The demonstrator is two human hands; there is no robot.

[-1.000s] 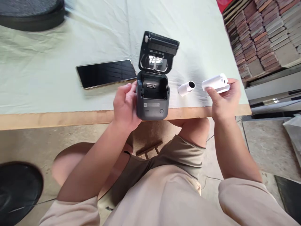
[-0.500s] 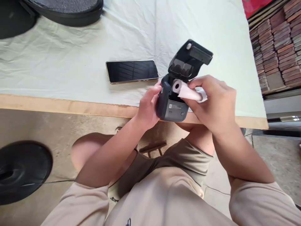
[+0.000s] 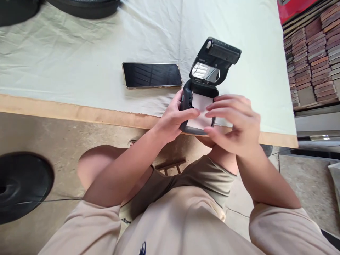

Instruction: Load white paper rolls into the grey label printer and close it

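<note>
A small dark label printer (image 3: 186,122) rests at the table's front edge with its lid (image 3: 225,53) raised and a clear window in the lid. The white paper roll (image 3: 199,122) sits inside its compartment, the paper's surface facing up. My left hand (image 3: 174,118) grips the printer's left side, its thumb reaching over the rim onto the paper. At the printer's right side, my right hand (image 3: 235,122) has its fingers apart, the tips over or at the paper and right rim; whether they touch it I cannot tell.
A smartphone (image 3: 152,75) with a dark screen lies left of the printer on the pale tablecloth (image 3: 79,71). Black round objects (image 3: 87,9) stand at the back left. Below left is a black round base (image 3: 26,187) with a cable. Stacked bricks (image 3: 310,67) are beyond the table's right side.
The paper roll has gone from my right hand's grasp down into the printer. My right fingers have spread, and my left thumb has moved over onto the paper.
</note>
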